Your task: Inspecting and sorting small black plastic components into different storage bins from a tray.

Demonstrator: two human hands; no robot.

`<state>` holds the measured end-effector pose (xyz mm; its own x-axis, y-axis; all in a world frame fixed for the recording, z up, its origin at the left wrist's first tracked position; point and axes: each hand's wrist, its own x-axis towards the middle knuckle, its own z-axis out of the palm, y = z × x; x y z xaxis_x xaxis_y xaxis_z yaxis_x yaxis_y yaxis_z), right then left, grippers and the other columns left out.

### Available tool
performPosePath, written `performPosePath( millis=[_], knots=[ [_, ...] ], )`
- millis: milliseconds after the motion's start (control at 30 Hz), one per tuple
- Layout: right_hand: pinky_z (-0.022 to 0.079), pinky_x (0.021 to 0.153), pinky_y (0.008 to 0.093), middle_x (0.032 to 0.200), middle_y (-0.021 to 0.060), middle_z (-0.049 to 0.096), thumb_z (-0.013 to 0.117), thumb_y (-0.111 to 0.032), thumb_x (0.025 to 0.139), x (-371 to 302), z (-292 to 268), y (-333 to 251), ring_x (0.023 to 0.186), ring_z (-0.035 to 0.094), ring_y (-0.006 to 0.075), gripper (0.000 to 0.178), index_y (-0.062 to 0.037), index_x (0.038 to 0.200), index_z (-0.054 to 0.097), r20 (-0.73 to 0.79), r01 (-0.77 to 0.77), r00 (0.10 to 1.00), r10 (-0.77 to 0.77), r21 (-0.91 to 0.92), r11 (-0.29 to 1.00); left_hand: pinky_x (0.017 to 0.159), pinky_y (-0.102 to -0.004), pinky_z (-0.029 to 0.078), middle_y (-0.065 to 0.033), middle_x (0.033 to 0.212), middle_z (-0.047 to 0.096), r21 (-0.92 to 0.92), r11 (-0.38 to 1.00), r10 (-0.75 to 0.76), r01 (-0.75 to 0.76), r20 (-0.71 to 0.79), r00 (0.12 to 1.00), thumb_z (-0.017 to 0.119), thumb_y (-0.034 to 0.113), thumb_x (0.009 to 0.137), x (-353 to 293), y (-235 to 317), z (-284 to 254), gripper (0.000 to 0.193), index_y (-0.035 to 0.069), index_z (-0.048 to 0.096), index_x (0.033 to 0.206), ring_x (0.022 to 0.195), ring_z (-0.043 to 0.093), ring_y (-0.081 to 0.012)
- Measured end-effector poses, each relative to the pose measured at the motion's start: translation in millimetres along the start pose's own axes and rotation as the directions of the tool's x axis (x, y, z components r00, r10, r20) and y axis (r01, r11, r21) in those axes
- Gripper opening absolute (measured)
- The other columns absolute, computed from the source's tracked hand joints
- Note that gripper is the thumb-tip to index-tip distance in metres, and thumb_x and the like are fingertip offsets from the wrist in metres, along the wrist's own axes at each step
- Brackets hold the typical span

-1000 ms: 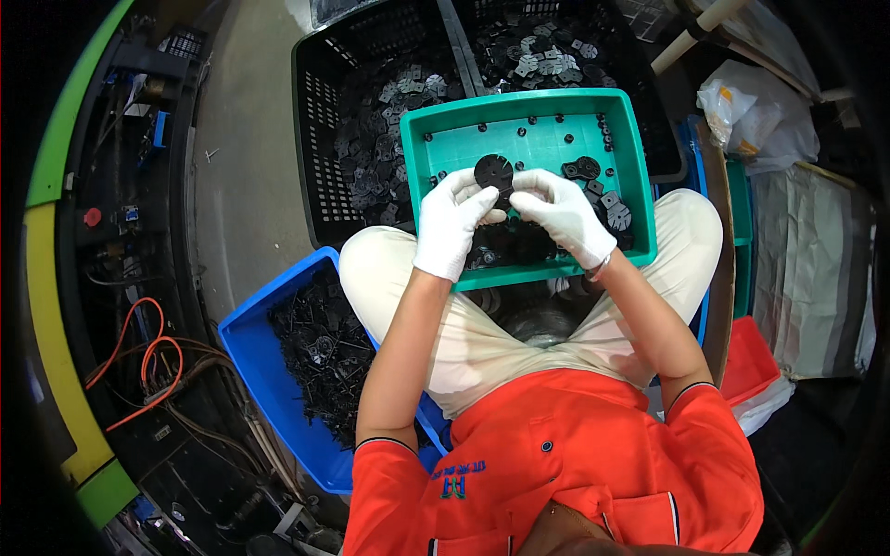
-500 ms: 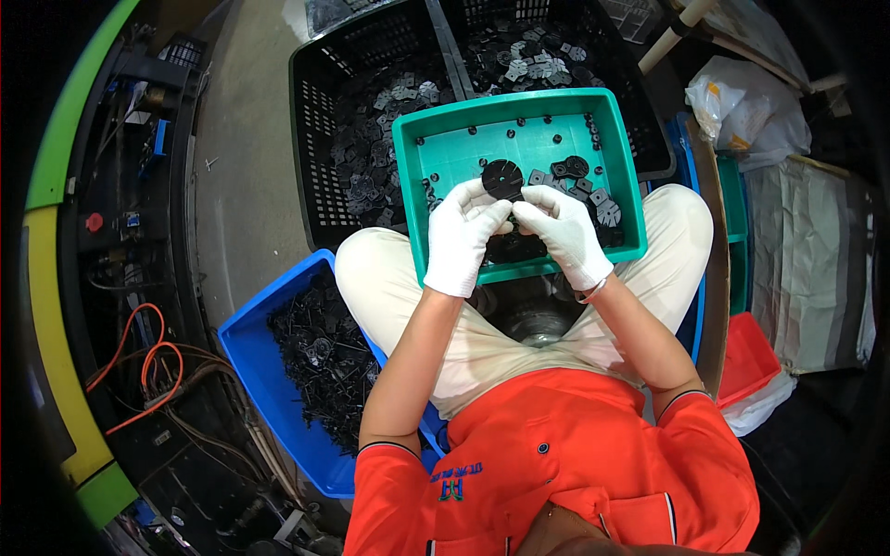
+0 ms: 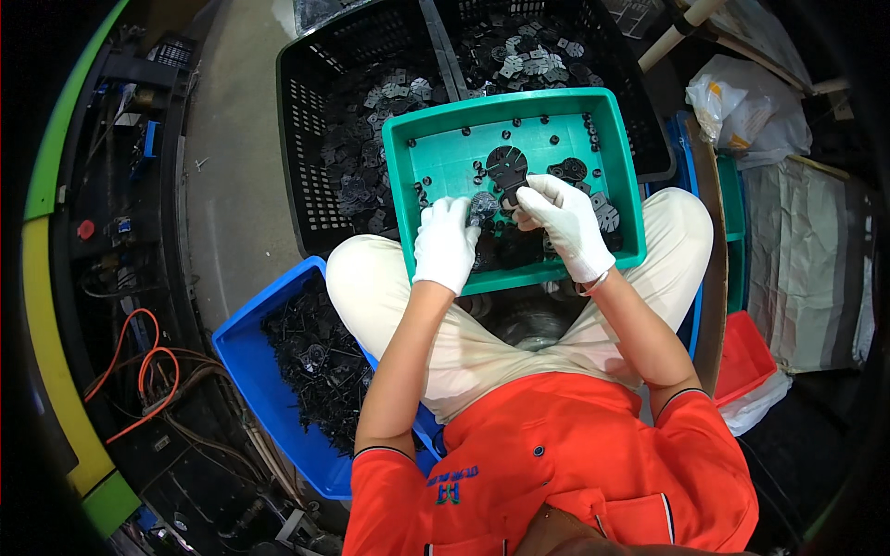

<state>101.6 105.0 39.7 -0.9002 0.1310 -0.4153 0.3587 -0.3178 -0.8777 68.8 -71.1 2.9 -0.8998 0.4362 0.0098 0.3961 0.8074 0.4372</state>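
Over the green tray (image 3: 397, 199) on my lap, my white-gloved right hand (image 3: 565, 227) is closed in a pinch on a black plastic part (image 3: 507, 167), a round slotted disc with a narrower tail. To its left, my gloved left hand (image 3: 447, 246) reaches down inside the tray's left side. Its fingers are closed at a shiny dark-grey round piece (image 3: 482, 208); the fingertips are partly hidden behind the hand. Small black rings (image 3: 554, 140) lie scattered on the tray floor. More flat black parts (image 3: 604, 213) are heaped at the tray's right.
Beyond the tray, a divided black crate (image 3: 311, 139) holds many flat dark pieces. A blue bin (image 3: 250, 371) of thin black scraps stands by my left leg. At the right are a red bin (image 3: 744, 357), a cardboard edge (image 3: 712, 241) and plastic bags (image 3: 751, 111). Machinery (image 3: 120, 278) lines the left.
My hands were together at the black disc. They have parted: the left has moved left and down into the tray, while the right keeps the disc part, now held by its tail.
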Motion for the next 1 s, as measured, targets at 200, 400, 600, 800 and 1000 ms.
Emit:
performPosePath(
  millis=[200,400,600,800,1000],
  knots=[
    [0.048,0.062,0.0224,0.085,0.0063,0.064,0.061,-0.018,0.085,3.1,-2.5,-0.9,0.070,0.059,0.0105,0.029,0.0035,0.105,0.058,-0.001,0.023,1.000,-0.023,-0.008,1.000,0.080,-0.0421,0.045,-0.0116,0.102,0.054,0.091,0.991,-0.116,0.102,0.160,0.980,0.067,0.015,0.073,7.4,2.9,5.2,0.034,0.008,0.058,0.105,0.097,0.049,-0.0333],
    [0.047,0.061,0.0224,0.079,0.0049,0.063,0.061,-0.019,0.086,-6.9,0.7,-4.2,0.067,0.057,0.0084,0.025,0.0036,0.096,0.058,0.006,0.061,0.998,-0.060,-0.072,0.996,0.059,-0.0193,0.042,-0.0051,0.104,0.059,-0.899,0.418,-0.282,0.131,0.008,0.959,0.053,0.011,0.090,24.9,34.8,-24.5,0.033,0.001,0.051,0.122,0.073,0.052,-0.0061],
    [0.040,0.051,0.0212,0.062,0.0035,0.057,0.060,-0.017,0.083,-23.9,9.9,-13.9,0.059,0.049,0.0034,0.022,-0.0003,0.074,0.050,0.041,0.123,0.992,-0.116,-0.300,0.946,0.060,-0.0181,0.042,-0.0018,0.094,0.059,-0.822,0.563,-0.154,0.085,-0.003,0.988,0.058,0.009,0.086,27.4,53.4,-52.3,0.027,0.001,0.060,0.112,0.068,0.048,-0.0054],
    [0.037,0.048,0.0242,0.056,0.0022,0.048,0.060,-0.018,0.082,-39.5,14.4,-21.7,0.054,0.042,0.0046,0.024,-0.0010,0.070,0.047,0.073,0.167,0.986,-0.150,-0.397,0.903,0.062,-0.0213,0.043,-0.0029,0.084,0.061,-0.704,0.710,-0.137,0.026,-0.103,0.985,0.059,0.006,0.083,21.5,60.6,-57.7,0.017,0.001,0.063,0.099,0.066,0.050,-0.0081],
    [0.036,0.048,0.0253,0.055,0.0022,0.042,0.058,-0.016,0.080,-50.3,16.0,-24.2,0.054,0.040,0.0057,0.024,-0.0006,0.069,0.044,0.128,0.160,0.985,-0.112,-0.479,0.863,0.054,-0.0218,0.043,-0.0021,0.069,0.058,-0.499,0.858,-0.056,-0.122,-0.326,0.944,0.054,0.010,0.087,17.5,63.9,-58.0,0.014,0.001,0.063,0.092,0.056,0.052,-0.0087]
  ],
)
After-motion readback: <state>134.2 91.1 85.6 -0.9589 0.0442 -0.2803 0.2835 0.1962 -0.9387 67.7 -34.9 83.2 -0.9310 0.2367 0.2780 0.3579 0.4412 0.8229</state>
